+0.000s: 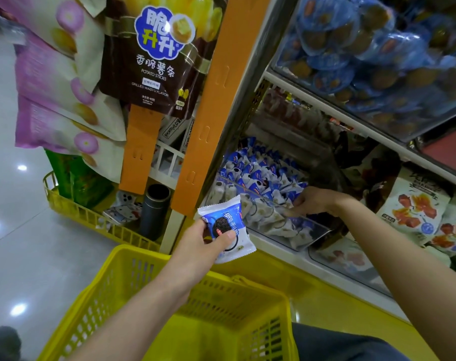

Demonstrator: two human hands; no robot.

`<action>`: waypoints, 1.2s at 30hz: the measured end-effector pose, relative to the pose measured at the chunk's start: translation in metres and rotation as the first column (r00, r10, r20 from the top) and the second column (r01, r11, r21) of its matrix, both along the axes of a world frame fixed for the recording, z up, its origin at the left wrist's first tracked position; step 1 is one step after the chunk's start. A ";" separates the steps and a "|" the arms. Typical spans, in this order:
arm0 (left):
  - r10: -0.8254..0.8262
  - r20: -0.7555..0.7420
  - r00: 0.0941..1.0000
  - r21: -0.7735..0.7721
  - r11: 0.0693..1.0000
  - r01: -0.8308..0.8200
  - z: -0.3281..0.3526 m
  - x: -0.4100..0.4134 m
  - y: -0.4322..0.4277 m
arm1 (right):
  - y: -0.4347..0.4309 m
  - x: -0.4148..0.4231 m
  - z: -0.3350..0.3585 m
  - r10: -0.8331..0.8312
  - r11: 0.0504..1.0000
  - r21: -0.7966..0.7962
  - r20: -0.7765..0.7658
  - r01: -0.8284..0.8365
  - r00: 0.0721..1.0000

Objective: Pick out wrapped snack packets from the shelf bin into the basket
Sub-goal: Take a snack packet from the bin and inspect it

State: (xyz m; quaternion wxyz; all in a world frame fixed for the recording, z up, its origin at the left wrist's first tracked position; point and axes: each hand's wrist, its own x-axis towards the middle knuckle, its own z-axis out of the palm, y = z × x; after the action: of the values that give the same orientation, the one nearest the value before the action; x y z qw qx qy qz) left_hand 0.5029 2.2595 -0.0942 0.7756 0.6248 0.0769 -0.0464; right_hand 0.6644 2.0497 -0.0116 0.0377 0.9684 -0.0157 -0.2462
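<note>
My left hand (208, 243) grips a blue-and-white wrapped snack packet (228, 220) with a dark cookie picture, held just above the far rim of the yellow basket (133, 259). The clear shelf bin (312, 225) to the right is piled with several more blue-and-white packets (258, 175). My right hand (315, 201) reaches over the bin's clear front wall, its fingers curled round a packet in the pile. The basket's inside shows only its mesh floor.
An orange upright post (211, 105) stands left of the bin. Hanging chip bags (154, 50) and purple bags (55, 100) fill the upper left. A second yellow basket (73, 209) with a dark cylinder (155, 212) sits on the floor. Blue packs (372, 53) fill the shelf above.
</note>
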 end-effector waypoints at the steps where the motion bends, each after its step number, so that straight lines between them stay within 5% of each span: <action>1: -0.002 -0.002 1.000 0.001 1.000 0.002 0.000 0.000 0.000 | -0.002 -0.001 0.001 -0.002 1.000 0.029 0.002 0.002 1.000; 5: -0.003 0.000 1.000 0.006 1.000 0.003 -0.002 0.002 -0.002 | -0.008 -0.001 -0.004 -0.091 0.959 0.277 0.131 0.052 0.987; 11: 0.000 0.013 1.000 -0.013 1.000 0.000 -0.002 0.002 -0.004 | -0.006 -0.022 0.002 -0.220 0.933 0.356 0.451 0.051 0.865; 17: 0.003 0.078 0.997 -0.042 0.999 0.001 0.003 -0.001 -0.005 | 0.009 -0.070 0.034 -0.147 0.754 0.467 0.805 -0.462 0.575; 23: -0.006 0.177 0.984 -0.076 0.997 0.020 0.009 -0.009 -0.001 | 0.042 -0.116 0.024 0.022 0.606 0.628 0.600 -0.488 0.799; 28: -0.065 0.187 0.980 -0.089 0.993 0.083 0.010 -0.017 -0.001 | 0.055 -0.127 0.006 0.059 0.563 0.676 0.541 -0.475 0.839; 36: -0.254 0.068 0.965 -0.217 0.940 0.263 0.008 -0.017 0.005 | 0.056 -0.138 0.003 0.004 0.383 0.903 0.212 -0.198 0.977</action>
State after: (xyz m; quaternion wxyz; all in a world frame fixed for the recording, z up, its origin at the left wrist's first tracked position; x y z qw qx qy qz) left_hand 0.4859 2.2641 -0.0859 0.8296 0.5389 -0.0267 -0.1438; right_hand 0.5261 2.1054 -0.0082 -0.4900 0.8440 0.1788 -0.1250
